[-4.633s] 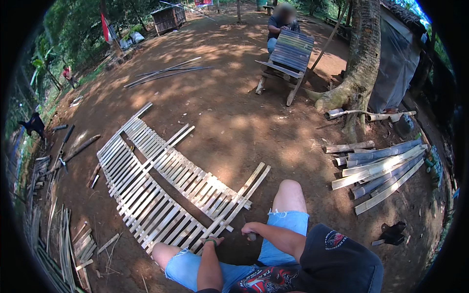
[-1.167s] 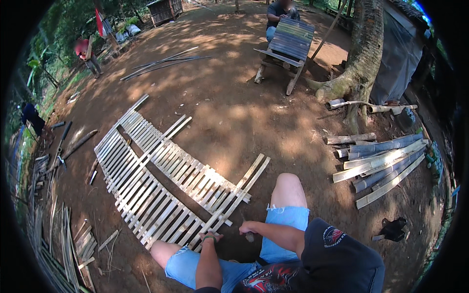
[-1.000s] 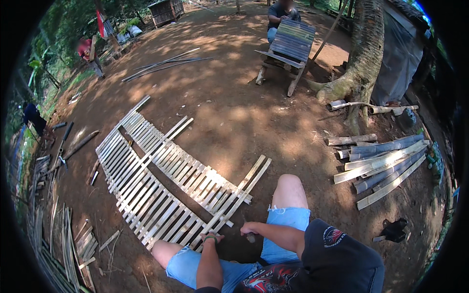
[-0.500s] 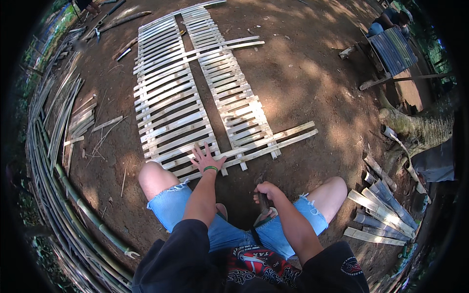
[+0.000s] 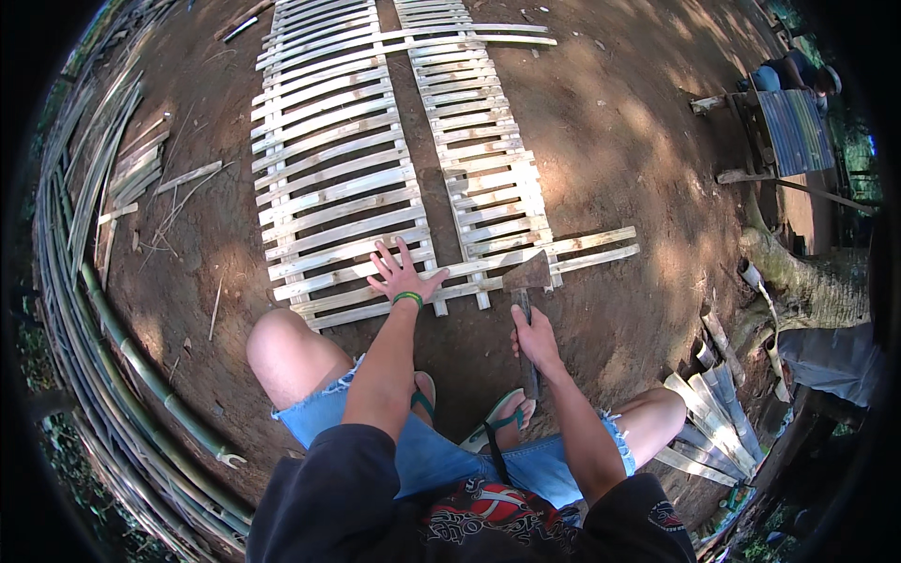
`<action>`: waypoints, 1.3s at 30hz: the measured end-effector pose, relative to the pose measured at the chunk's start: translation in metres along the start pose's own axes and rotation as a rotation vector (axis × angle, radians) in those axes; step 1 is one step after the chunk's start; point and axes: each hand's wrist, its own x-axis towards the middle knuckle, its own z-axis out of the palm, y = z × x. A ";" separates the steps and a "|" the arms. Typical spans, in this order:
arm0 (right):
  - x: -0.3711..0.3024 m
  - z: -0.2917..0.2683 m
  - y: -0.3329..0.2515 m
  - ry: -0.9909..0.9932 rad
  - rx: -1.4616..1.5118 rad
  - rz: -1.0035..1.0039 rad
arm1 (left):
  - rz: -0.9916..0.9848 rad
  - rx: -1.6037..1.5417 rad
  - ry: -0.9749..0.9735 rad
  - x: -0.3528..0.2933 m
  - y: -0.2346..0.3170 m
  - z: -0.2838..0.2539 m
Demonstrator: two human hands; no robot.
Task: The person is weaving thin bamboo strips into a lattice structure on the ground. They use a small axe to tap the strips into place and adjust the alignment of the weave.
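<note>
A slatted bamboo panel (image 5: pixel 338 178) lies on the bare ground in front of me, with a narrower slatted panel (image 5: pixel 474 122) to its right. Long slats cross both at the near end. My left hand (image 5: pixel 404 277) rests on the near corner of the wider panel, fingers spread, a green band at its wrist. In my right hand (image 5: pixel 535 336), fingers wrapped around the handle, is a hatchet (image 5: pixel 528 272). Its broad brownish head overlaps the narrower panel's near end in view; I cannot tell whether it touches.
Long bamboo poles (image 5: pixel 155 389) lie along the left, with short split pieces (image 5: pixel 139 169) beyond them. Split bamboo lengths (image 5: pixel 713 413) are piled at the right by a tree trunk (image 5: pixel 807 272). Farther off, a person (image 5: pixel 798 70) is beside a corrugated sheet (image 5: pixel 798 131).
My right hand has moved forward and raised the hatchet, so its head now shows near the slats. The view has shifted; my left hand stays on the panel.
</note>
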 end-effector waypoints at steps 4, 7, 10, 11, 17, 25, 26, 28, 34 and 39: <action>0.022 0.027 -0.054 0.028 0.164 -0.259 | -0.012 0.002 0.065 0.003 -0.021 0.007; 0.027 0.049 -0.074 0.065 0.145 -0.374 | -0.037 0.021 0.065 0.002 -0.027 0.006; 0.076 0.069 0.000 0.310 -0.223 -0.591 | 0.002 -0.005 0.038 0.000 -0.004 -0.002; 0.081 0.068 0.024 0.345 -0.492 -0.564 | 0.009 -0.018 0.022 -0.002 -0.001 -0.002; 0.042 0.056 -0.058 0.063 -0.203 -0.368 | -0.016 -0.025 0.057 -0.005 -0.016 -0.001; 0.044 0.051 -0.020 0.100 -0.640 -0.291 | 0.005 -0.026 0.055 -0.003 -0.010 0.000; 0.050 0.043 -0.023 0.082 -0.553 -0.249 | -0.002 -0.005 0.049 -0.005 -0.011 0.000; 0.030 0.041 -0.058 0.147 -0.472 -0.339 | -0.027 -0.007 0.034 -0.006 -0.022 0.001; 0.036 0.062 -0.038 0.270 -0.379 -0.482 | -0.008 -0.013 0.036 -0.006 -0.012 -0.003; 0.024 0.044 -0.042 -0.032 -0.393 -0.149 | -0.007 -0.025 0.055 -0.005 -0.018 -0.004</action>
